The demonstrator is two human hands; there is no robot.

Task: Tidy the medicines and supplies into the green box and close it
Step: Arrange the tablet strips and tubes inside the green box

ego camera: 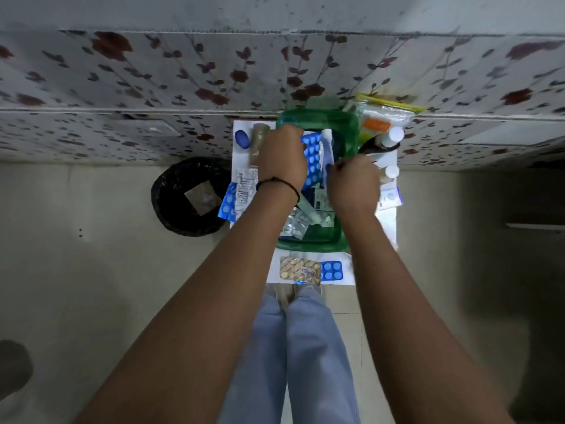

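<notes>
While both hands reach into green box [348,136] | left hand [282,157] grips one blue blister strip [313,154] | right hand [354,182] grip unclear | two strips [301,270] nearer the wrists.

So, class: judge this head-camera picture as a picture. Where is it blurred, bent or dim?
Head view: the wide lens bows the flowered wall's lines and stretches the forearms; the right hand and left hand over the green box look slightly smeared; the tan blister pack reads fairly sharp; corners fall dim; the black bin shows little detail.
</notes>
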